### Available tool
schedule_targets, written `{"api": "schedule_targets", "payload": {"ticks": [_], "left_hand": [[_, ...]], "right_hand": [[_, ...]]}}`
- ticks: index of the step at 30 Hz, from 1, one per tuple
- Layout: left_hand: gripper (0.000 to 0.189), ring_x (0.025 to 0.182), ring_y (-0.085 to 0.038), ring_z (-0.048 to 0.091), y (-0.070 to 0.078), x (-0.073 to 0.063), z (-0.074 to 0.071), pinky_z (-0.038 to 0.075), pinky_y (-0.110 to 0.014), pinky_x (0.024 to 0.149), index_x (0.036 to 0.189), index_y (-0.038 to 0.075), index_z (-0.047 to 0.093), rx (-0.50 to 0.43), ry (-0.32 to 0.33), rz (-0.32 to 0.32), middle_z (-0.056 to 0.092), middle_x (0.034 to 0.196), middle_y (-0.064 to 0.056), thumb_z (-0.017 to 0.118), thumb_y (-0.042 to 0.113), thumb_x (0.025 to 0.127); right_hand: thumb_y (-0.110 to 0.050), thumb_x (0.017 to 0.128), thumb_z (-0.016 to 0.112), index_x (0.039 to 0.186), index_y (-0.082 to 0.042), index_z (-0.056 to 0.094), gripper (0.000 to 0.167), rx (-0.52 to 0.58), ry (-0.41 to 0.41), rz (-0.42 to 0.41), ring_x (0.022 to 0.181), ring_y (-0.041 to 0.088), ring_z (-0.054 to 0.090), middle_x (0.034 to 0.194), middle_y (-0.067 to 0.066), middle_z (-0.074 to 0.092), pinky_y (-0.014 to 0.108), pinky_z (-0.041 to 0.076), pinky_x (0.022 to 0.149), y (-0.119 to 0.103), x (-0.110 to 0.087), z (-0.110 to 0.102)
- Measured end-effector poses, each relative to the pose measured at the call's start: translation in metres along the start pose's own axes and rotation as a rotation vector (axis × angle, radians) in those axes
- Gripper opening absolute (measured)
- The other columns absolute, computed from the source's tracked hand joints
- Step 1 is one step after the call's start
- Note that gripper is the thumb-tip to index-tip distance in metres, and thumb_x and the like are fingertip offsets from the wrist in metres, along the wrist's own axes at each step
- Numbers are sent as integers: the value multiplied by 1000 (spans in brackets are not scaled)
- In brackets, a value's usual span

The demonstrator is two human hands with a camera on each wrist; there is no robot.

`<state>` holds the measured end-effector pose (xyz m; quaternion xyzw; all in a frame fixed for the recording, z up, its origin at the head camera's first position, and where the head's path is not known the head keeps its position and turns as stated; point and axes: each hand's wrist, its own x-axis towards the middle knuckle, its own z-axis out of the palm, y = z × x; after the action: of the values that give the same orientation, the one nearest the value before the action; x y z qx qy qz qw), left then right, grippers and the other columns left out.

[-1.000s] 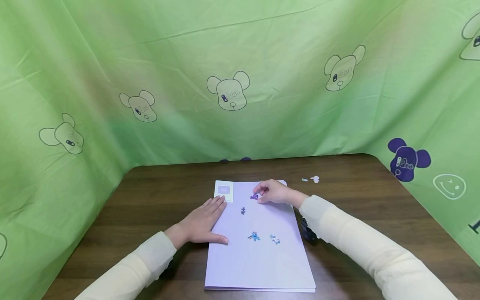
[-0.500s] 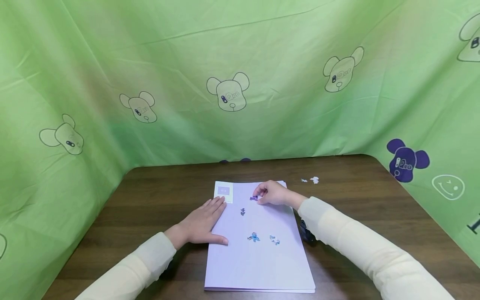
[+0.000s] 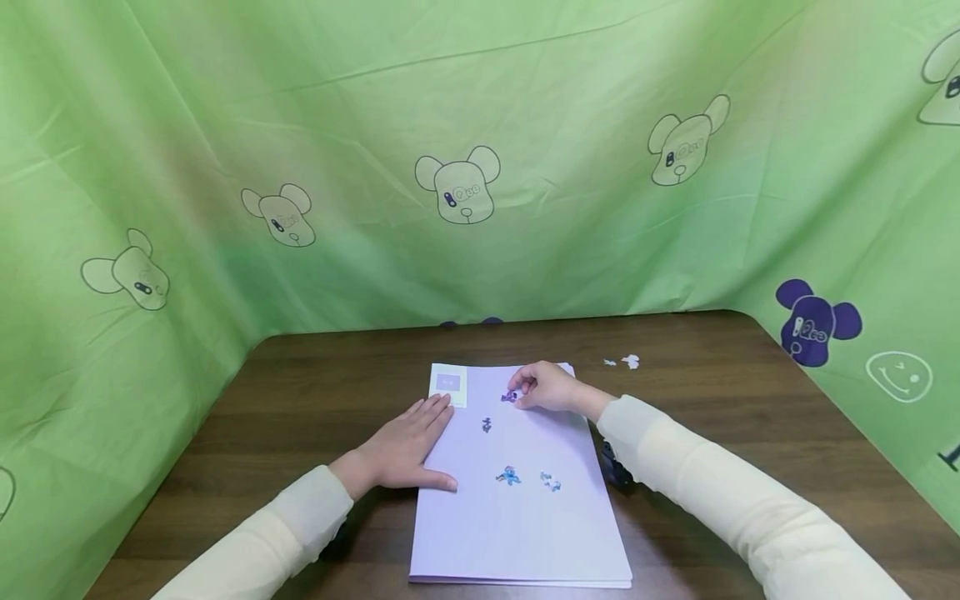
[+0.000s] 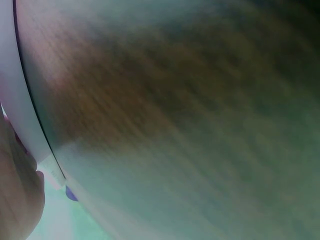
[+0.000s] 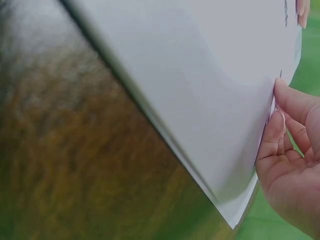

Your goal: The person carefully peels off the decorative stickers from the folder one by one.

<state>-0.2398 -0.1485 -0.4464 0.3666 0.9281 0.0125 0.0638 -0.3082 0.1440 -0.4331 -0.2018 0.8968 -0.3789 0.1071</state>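
Note:
A large white pad of paper (image 3: 517, 533) lies on the wooden table. My left hand (image 3: 405, 443) is spread flat along its left side, fingertips by the printed label (image 3: 448, 382). Near the pad's top right, my right hand (image 3: 549, 387) pinches a small purple sticker (image 3: 509, 397) between thumb and fingers, low against the paper. The right wrist view shows that hand (image 5: 295, 155) with fingers curled at the paper surface. A small dark sticker (image 3: 487, 425), a blue one (image 3: 508, 475) and a pale blue-white one (image 3: 551, 481) lie on the pad.
White paper scraps (image 3: 631, 362) lie on the table (image 3: 697, 400) at the back right. A black object (image 3: 617, 467) shows under the right wrist. Green cloth (image 3: 360, 250) with cartoon bear heads hangs behind and beside the table.
The right hand stays in place, while the purple sticker shifts and turns slightly at its fingertips. The left hand has not moved.

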Motion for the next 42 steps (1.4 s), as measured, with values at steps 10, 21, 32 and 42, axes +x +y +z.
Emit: {"api": "schedule_targets", "payload": {"ticks": [10,21,32,42], "left_hand": [[115,148,-22,3,1,0,-3,8,-38,117,156,6,16,4,0,3,8,162,-8,35,88,76],[115,148,-21,1,1,1,-5,7,-37,117,156,7,14,17,-8,2,6,162,-8,33,88,77],[115,148,-21,1,1,0,-6,7,-37,117,156,7,14,14,-11,1,6,162,-8,34,88,77],[115,148,-21,2,1,-1,-4,7,-37,117,156,7,15,4,-5,2,7,162,-7,33,88,77]], "right_hand": [[-3,81,77,98,-5,72,18,-19,16,-4,73,14,49,80,1,57,28,43,69,0,-1,1],[-5,79,79,99,-2,71,22,-43,65,-25,70,13,49,77,0,57,27,43,68,1,-1,0],[-5,78,80,96,-3,73,20,-36,75,-19,72,13,51,77,-1,59,29,44,69,3,1,2],[-3,79,79,94,-4,72,16,-32,59,-11,72,14,50,77,0,58,28,43,69,1,-1,2]]}}
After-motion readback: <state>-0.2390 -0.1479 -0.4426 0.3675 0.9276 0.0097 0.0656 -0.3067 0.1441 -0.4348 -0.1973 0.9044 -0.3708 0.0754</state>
